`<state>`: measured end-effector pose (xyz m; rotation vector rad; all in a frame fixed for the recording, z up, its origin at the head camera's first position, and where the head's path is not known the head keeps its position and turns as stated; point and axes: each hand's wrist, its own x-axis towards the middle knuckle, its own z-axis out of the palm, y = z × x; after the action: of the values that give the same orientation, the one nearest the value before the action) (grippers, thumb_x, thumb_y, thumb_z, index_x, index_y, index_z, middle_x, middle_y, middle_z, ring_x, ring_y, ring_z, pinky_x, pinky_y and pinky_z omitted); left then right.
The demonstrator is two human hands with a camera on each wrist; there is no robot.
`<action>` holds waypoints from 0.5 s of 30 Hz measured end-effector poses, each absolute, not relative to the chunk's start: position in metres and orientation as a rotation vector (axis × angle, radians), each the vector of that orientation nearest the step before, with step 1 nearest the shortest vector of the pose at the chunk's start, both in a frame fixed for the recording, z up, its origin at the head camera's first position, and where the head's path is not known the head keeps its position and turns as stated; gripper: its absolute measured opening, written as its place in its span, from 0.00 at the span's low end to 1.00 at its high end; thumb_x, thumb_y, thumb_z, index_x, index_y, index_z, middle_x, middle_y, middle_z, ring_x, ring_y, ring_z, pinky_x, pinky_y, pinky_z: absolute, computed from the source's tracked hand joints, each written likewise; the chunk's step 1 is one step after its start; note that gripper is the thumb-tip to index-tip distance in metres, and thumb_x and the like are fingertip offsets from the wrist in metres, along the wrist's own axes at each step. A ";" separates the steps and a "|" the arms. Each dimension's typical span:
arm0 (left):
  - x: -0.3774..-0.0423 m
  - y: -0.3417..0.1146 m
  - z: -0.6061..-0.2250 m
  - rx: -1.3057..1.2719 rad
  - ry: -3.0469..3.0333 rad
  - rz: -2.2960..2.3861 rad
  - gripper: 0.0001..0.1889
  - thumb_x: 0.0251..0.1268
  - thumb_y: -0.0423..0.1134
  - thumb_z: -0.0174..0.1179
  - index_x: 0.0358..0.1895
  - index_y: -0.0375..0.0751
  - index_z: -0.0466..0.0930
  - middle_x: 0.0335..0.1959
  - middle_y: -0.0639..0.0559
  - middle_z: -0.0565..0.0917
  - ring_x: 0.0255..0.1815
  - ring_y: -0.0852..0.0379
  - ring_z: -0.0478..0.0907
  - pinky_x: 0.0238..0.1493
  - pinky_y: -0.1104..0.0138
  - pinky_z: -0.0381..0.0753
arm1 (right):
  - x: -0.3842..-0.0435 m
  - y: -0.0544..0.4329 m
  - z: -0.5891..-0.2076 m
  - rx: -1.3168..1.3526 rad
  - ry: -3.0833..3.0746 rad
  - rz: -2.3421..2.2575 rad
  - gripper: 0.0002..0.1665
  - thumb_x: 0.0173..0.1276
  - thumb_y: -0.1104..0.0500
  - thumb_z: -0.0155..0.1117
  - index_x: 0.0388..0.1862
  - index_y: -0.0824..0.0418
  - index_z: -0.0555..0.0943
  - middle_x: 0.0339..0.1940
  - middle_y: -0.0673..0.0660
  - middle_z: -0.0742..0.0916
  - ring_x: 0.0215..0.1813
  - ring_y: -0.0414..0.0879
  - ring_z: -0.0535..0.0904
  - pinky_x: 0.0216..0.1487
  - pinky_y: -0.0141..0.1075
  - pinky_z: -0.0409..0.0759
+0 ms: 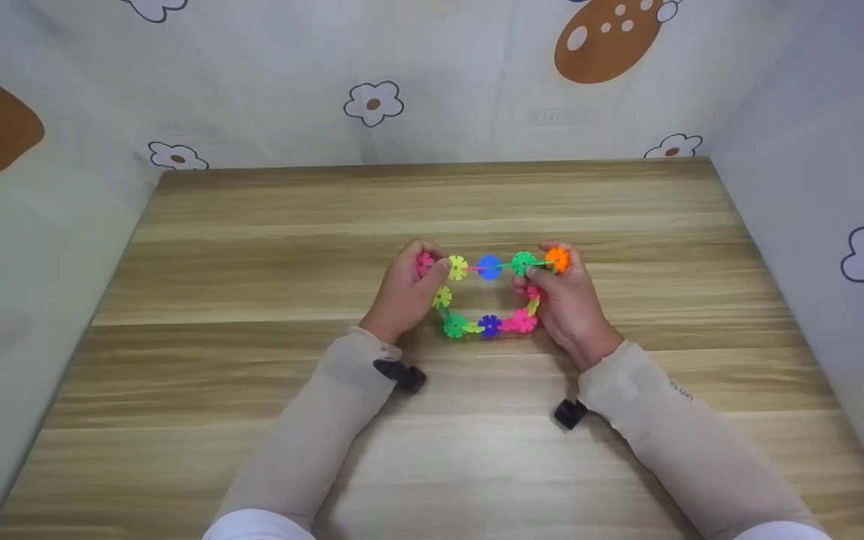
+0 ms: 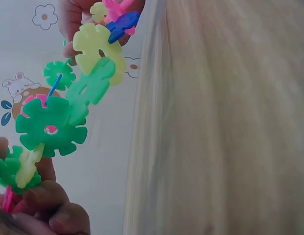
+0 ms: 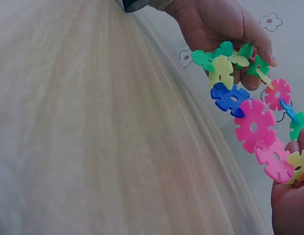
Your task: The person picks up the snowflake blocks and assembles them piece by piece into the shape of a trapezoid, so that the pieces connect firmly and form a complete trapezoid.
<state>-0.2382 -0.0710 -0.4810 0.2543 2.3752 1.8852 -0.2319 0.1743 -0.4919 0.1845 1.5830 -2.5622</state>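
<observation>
A ring of linked plastic snowflake discs (image 1: 489, 267) in green, yellow, blue, pink and orange hangs between both hands over the table. My left hand (image 1: 409, 289) pinches it at the upper left, thumb beside a yellow disc (image 1: 458, 268). At the upper right, my right hand (image 1: 571, 307) grips it, with the thumb under a green disc (image 1: 523, 263) and an orange disc (image 1: 557, 259) by the fingers. Slack sags along the near side, where a dark blue disc (image 1: 489, 325) shows. The left wrist view has a large green disc (image 2: 34, 129) close up; a pink disc (image 3: 249, 128) leads in the right wrist view.
Under the hands lies a wood-grain table (image 1: 252, 247). Pale curtains (image 1: 447, 60) with flower prints stand along its back and both sides. Small black wrist cameras (image 1: 406, 376) are strapped on the beige sleeves (image 1: 672, 420).
</observation>
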 end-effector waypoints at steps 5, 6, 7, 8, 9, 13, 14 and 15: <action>-0.239 -0.074 -0.482 0.126 2.395 1.704 0.09 0.77 0.43 0.61 0.49 0.42 0.80 0.37 0.49 0.80 0.34 0.56 0.75 0.34 0.67 0.77 | -0.237 0.181 -0.495 0.182 1.673 -2.461 0.33 0.78 0.74 0.52 0.75 0.63 0.54 0.45 0.57 0.81 0.37 0.46 0.85 0.44 0.35 0.87; -0.240 -0.074 -0.482 0.111 2.392 1.674 0.09 0.76 0.44 0.62 0.48 0.42 0.81 0.38 0.48 0.81 0.35 0.56 0.76 0.35 0.66 0.78 | -0.238 0.182 -0.495 0.180 1.689 -2.447 0.33 0.77 0.73 0.52 0.75 0.63 0.54 0.46 0.57 0.81 0.38 0.47 0.85 0.44 0.35 0.86; -0.240 -0.075 -0.482 0.095 2.386 1.654 0.09 0.75 0.44 0.63 0.47 0.43 0.81 0.39 0.48 0.82 0.36 0.56 0.77 0.36 0.66 0.79 | -0.239 0.184 -0.495 0.178 1.710 -2.430 0.32 0.78 0.73 0.52 0.75 0.63 0.54 0.46 0.56 0.82 0.39 0.48 0.85 0.46 0.35 0.86; -0.240 -0.075 -0.483 0.083 2.385 1.638 0.09 0.74 0.44 0.64 0.46 0.43 0.81 0.40 0.48 0.82 0.38 0.55 0.77 0.37 0.66 0.79 | -0.240 0.186 -0.495 0.183 1.736 -2.410 0.32 0.77 0.73 0.52 0.75 0.63 0.54 0.46 0.56 0.82 0.41 0.48 0.85 0.47 0.36 0.86; -0.241 -0.076 -0.483 0.070 2.383 1.629 0.09 0.73 0.44 0.64 0.44 0.42 0.81 0.40 0.48 0.82 0.38 0.55 0.77 0.37 0.66 0.78 | -0.240 0.187 -0.495 0.193 1.762 -2.391 0.33 0.77 0.72 0.53 0.75 0.62 0.54 0.46 0.56 0.83 0.43 0.48 0.84 0.49 0.36 0.85; -0.242 -0.079 -0.482 0.003 2.393 1.604 0.10 0.70 0.44 0.65 0.36 0.42 0.78 0.35 0.50 0.80 0.34 0.55 0.77 0.33 0.66 0.76 | -0.241 0.191 -0.491 0.282 1.874 -2.285 0.38 0.78 0.68 0.56 0.81 0.61 0.53 0.58 0.59 0.82 0.55 0.48 0.83 0.62 0.36 0.82; -0.242 -0.080 -0.481 -0.018 2.393 1.597 0.11 0.70 0.44 0.65 0.34 0.42 0.76 0.32 0.50 0.80 0.32 0.55 0.77 0.31 0.67 0.76 | -0.241 0.192 -0.490 0.308 1.893 -2.267 0.40 0.79 0.67 0.57 0.83 0.61 0.53 0.62 0.61 0.80 0.58 0.48 0.82 0.65 0.37 0.81; -0.242 -0.081 -0.481 -0.040 2.393 1.584 0.11 0.71 0.44 0.64 0.33 0.43 0.76 0.30 0.51 0.79 0.30 0.55 0.77 0.29 0.67 0.75 | -0.241 0.193 -0.489 0.324 1.913 -2.246 0.41 0.79 0.66 0.57 0.84 0.61 0.52 0.67 0.63 0.78 0.61 0.49 0.80 0.68 0.38 0.79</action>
<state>-0.2419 -0.0806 -0.4808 -0.0396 2.3927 1.5844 -0.2414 0.1929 -0.4892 0.3239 1.9130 -2.2464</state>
